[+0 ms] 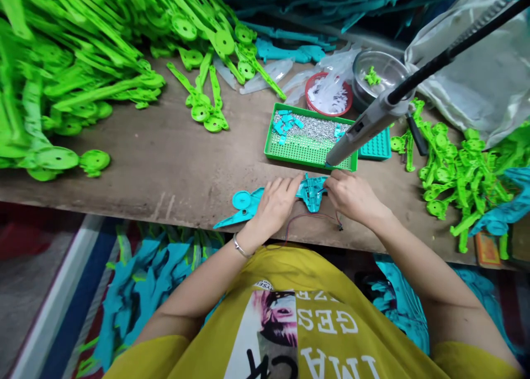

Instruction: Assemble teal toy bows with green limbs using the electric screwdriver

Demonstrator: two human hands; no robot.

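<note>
The left hand pins the teal plastic part flat on the bench so the right hand can pinch its thin wires.

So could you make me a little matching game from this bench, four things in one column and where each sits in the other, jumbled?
Things:
1. green tray
2. steel bowl
3. red dish
4. teal toy part

Places or contents:
A. holds white plastic pieces
B. between the left hand and right hand
C. holds one small green piece
D. holds silver screws and small teal bits

Pairs: 1-D, 2-C, 3-A, 4-B
</note>
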